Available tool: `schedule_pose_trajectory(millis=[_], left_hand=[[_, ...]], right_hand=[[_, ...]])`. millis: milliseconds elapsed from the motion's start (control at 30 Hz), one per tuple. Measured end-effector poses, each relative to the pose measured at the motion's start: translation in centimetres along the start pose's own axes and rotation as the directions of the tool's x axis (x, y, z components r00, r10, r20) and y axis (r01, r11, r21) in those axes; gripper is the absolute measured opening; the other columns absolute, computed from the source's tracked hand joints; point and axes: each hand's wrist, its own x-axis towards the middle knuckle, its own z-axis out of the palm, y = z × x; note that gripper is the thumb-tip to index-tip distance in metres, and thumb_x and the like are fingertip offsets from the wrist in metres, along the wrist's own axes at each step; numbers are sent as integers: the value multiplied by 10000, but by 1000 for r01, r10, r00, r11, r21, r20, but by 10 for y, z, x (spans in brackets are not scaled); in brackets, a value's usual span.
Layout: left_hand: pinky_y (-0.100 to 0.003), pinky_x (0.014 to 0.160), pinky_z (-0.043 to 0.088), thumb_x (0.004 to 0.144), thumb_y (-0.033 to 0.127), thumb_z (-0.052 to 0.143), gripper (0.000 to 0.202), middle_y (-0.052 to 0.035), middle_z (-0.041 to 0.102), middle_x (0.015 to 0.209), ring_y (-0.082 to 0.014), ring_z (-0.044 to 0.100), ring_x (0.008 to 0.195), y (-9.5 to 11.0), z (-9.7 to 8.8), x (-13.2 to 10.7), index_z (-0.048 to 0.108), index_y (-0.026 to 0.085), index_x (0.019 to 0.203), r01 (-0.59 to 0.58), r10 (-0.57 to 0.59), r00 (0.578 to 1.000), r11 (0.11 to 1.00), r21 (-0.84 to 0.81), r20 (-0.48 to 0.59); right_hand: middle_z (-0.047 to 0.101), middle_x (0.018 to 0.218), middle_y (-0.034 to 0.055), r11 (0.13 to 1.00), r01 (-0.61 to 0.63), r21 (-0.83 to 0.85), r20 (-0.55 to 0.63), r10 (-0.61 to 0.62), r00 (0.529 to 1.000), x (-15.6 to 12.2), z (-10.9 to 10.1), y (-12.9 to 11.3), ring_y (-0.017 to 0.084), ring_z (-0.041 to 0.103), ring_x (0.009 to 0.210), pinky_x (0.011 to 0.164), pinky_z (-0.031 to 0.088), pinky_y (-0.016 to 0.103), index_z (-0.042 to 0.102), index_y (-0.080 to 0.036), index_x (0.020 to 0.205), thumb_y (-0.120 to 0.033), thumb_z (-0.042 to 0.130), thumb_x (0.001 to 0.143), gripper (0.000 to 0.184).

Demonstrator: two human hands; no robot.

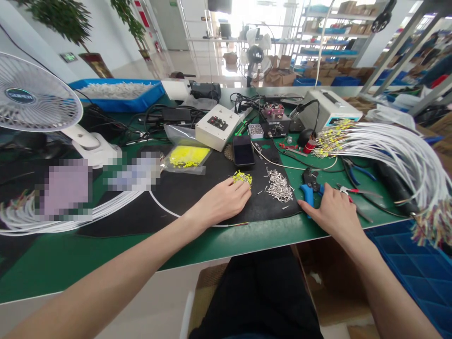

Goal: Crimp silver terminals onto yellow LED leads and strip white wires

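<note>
My left hand (226, 200) is over the dark mat, its fingers bent down and closed at a small pile of yellow-collared metal terminals (243, 177). What sits between those fingertips is hidden. To the right, my right hand (335, 212) is closed around the blue handles of a crimping tool (308, 194), thumb on one handle and fingers by the other, its dark head pointing away from me. Between the hands lies a heap of bare silver terminals (279, 186). A white cable (164, 207) passes beneath my left wrist, its thin coppery end near the table's front edge.
White cable bundles lie at left (116, 202) and right (388, 139). Behind the mat are a phone (243, 150), a bag of yellow pieces (187, 156), a switch box (217, 127) and a soldering station (330, 110). Pliers (353, 172) and a white fan (35, 94) flank the work area.
</note>
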Motion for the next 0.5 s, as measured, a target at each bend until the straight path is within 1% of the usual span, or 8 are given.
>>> schedule_pose_trajectory(millis=[67, 133, 200, 233, 300, 367, 433, 500], left_hand=[[-392, 802, 432, 1067, 117, 424, 218, -142, 657, 1112, -253, 605, 982, 3, -11, -5, 630, 96, 1136, 104, -107, 993, 993, -55, -56], [-373, 857, 463, 1072, 130, 434, 186, -149, 639, 1164, -237, 608, 1023, 9, -23, -12, 577, 91, 1185, 228, -243, 962, 966, -122, -122], [-325, 869, 488, 1073, 149, 461, 140, -122, 633, 1124, -196, 617, 991, 18, -33, -21, 549, 106, 1173, 361, -412, 894, 896, -259, -175], [-301, 855, 495, 1072, 171, 484, 122, -98, 636, 1093, -177, 624, 961, 23, -37, -25, 553, 125, 1161, 431, -523, 834, 817, -383, -177], [-274, 822, 504, 1057, 247, 557, 121, -61, 655, 1052, -163, 642, 923, 35, -41, -32, 588, 168, 1143, 507, -743, 663, 532, -678, -87], [-264, 787, 506, 1020, 326, 637, 195, -46, 680, 1029, -161, 649, 886, 44, -40, -38, 637, 193, 1163, 471, -862, 501, 191, -861, 83], [-246, 753, 498, 987, 361, 690, 275, -53, 699, 1019, -145, 631, 830, 52, -37, -42, 682, 188, 1200, 391, -888, 407, -44, -919, 216], [-228, 741, 492, 949, 357, 742, 301, -64, 710, 1008, -126, 605, 793, 57, -34, -44, 725, 173, 1187, 259, -879, 354, -236, -937, 320]], right_hand=[[622, 1260, 327, 1000, -10, -4, 17, 10, 1000, 3, 1, 3, 517, 556, 1203, 913, 481, 615, 451, -22, 1415, -794, 476, 893, 932], [619, 1228, 331, 1000, -22, -2, 38, 23, 999, 7, 4, 7, 527, 551, 1197, 925, 479, 620, 516, -16, 1334, -785, 516, 864, 902], [617, 1201, 340, 999, -37, 15, 63, 36, 997, 12, 7, 11, 538, 552, 1186, 931, 478, 627, 579, -18, 1242, -755, 548, 839, 841], [616, 1194, 347, 998, -46, 30, 76, 44, 996, 15, 8, 13, 544, 555, 1182, 932, 477, 632, 603, -19, 1206, -733, 566, 824, 810], [618, 1182, 366, 994, -67, 81, 99, 59, 993, 22, 7, 18, 555, 560, 1177, 940, 473, 641, 635, -15, 1161, -678, 615, 782, 764], [650, 1154, 356, 982, -88, 164, 124, 68, 990, 28, 2, 27, 539, 596, 1147, 950, 479, 625, 666, -25, 1135, -622, 663, 741, 715], [713, 1100, 290, 951, -112, 287, 160, 67, 985, 30, -9, 39, 478, 669, 1052, 918, 521, 574, 704, -71, 1117, -592, 682, 729, 650], [765, 1058, 205, 894, -123, 431, 170, 53, 984, 24, -26, 51, 405, 725, 957, 852, 571, 511, 733, -127, 1138, -607, 654, 769, 611]])
